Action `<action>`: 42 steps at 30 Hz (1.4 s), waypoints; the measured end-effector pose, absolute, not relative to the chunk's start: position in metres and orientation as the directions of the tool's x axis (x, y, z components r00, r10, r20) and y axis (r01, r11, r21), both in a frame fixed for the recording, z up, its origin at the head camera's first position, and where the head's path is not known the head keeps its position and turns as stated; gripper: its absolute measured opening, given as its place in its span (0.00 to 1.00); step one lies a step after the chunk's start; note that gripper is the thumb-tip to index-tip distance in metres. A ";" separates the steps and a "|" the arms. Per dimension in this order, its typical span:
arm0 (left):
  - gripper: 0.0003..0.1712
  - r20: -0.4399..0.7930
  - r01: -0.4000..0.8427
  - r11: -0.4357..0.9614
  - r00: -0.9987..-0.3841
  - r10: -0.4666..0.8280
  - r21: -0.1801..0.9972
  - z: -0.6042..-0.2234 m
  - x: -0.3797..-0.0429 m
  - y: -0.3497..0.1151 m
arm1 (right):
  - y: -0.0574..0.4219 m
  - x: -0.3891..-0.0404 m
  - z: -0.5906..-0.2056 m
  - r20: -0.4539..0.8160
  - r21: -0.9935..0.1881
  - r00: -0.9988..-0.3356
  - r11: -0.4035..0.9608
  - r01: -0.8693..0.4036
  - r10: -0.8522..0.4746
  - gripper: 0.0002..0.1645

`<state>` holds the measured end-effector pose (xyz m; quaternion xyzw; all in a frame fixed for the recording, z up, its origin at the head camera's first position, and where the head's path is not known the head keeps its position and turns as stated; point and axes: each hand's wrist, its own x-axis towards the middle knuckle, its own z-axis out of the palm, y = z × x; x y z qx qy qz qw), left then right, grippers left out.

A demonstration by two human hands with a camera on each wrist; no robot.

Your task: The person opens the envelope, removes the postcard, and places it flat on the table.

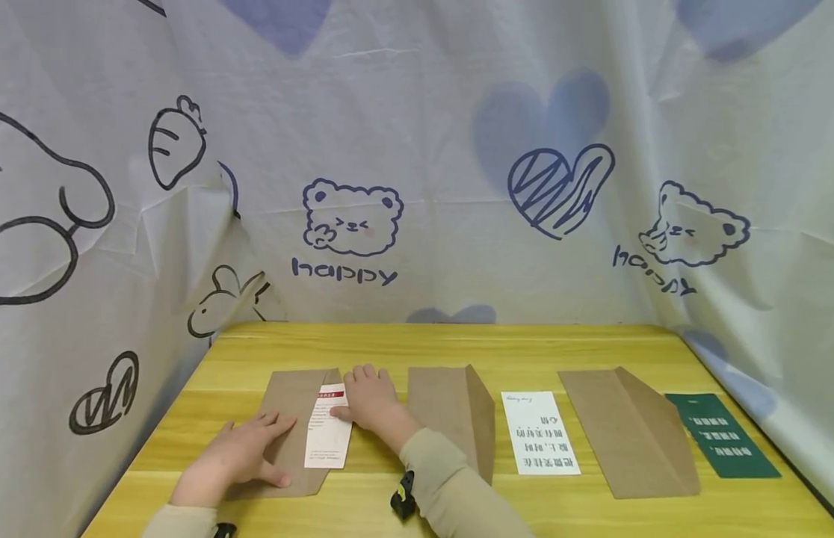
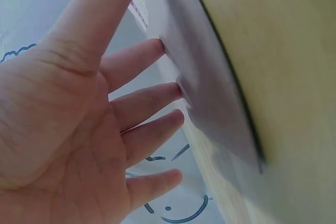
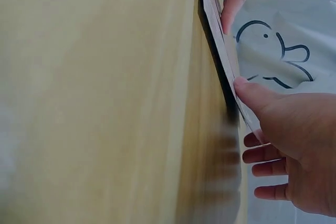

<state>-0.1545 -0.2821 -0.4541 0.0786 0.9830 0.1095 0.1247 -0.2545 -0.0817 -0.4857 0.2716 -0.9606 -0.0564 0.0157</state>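
A brown paper envelope [image 1: 294,390] lies at the left of the table, and a white card [image 1: 326,441] with a red band and small print overlaps its right part. My left hand [image 1: 242,452] rests on the envelope with fingers spread; in the left wrist view, fingertips press the brown paper [image 2: 202,72]. At the card's right edge my right hand [image 1: 373,400] pinches it, thumb on the printed face. The right wrist view shows the thumb of that hand [image 3: 299,140] on the card and its other fingers beyond the edge.
To the right lie a second brown envelope [image 1: 437,403], a white card with dark lettering [image 1: 541,448], a third brown envelope [image 1: 615,441] and a green card [image 1: 729,441]. A printed white curtain [image 1: 444,246] hangs around the yellow wooden table [image 1: 390,344].
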 end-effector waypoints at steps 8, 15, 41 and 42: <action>0.59 -0.230 0.132 0.964 -0.955 0.186 0.232 -0.453 -0.154 -0.281 | -0.076 -0.255 -0.488 0.045 0.138 -0.846 0.842 -0.522 -0.531 0.41; 0.60 -0.243 0.133 0.962 -0.951 0.191 0.237 -0.454 -0.157 -0.283 | -0.065 -0.256 -0.485 0.087 0.159 -0.838 0.837 -0.523 -0.540 0.41; 0.58 -0.212 0.199 0.915 -0.935 0.285 0.352 -0.458 -0.158 -0.311 | -0.010 -0.268 -0.481 0.100 0.084 -0.839 0.844 -0.529 -0.535 0.42; 0.58 -0.213 0.196 0.913 -0.935 0.284 0.358 -0.457 -0.158 -0.311 | -0.009 -0.268 -0.481 0.097 0.079 -0.838 0.844 -0.531 -0.537 0.42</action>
